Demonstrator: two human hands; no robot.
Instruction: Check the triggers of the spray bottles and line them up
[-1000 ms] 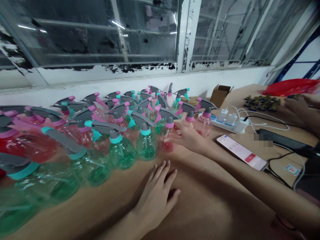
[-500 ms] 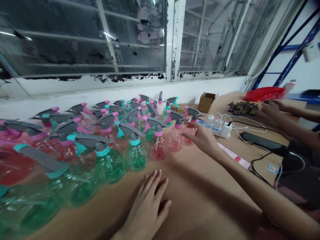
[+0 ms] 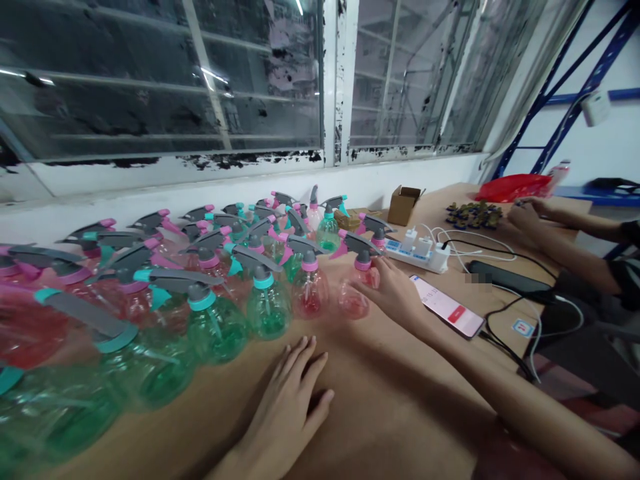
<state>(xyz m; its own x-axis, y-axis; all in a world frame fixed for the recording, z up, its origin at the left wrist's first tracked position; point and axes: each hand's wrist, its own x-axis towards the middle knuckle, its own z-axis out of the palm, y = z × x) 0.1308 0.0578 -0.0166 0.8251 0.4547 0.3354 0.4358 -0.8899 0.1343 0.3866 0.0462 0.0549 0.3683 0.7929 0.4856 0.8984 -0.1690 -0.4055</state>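
My right hand [image 3: 393, 288] is closed around the side of a pink spray bottle [image 3: 354, 306] with a grey trigger head and pink collar. Its thumb crosses the front of the clear body, and the other fingers are partly hidden behind it. My left hand [image 3: 287, 403] lies palm down on the brown tabletop [image 3: 380, 400], fingers stretched out and holding nothing. Just left of the gripped bottle stand another pink spray bottle [image 3: 310, 297] and a green one [image 3: 269, 313]. Another green spray bottle [image 3: 217, 330] is farther left.
Many pink and green spray bottles crowd the left side below the window. A power strip [image 3: 400, 251], a lit phone [image 3: 447, 307], a black case-like object [image 3: 510, 281] and cables lie right. Behind are a small carton [image 3: 403, 205] and another person's hands [image 3: 525, 215] near small dark pieces [image 3: 473, 215].
My right hand has closed on the pink spray bottle and shifted it slightly toward me, apart from the one behind. My left hand stays flat. The view has turned slightly right, showing more of the phone.
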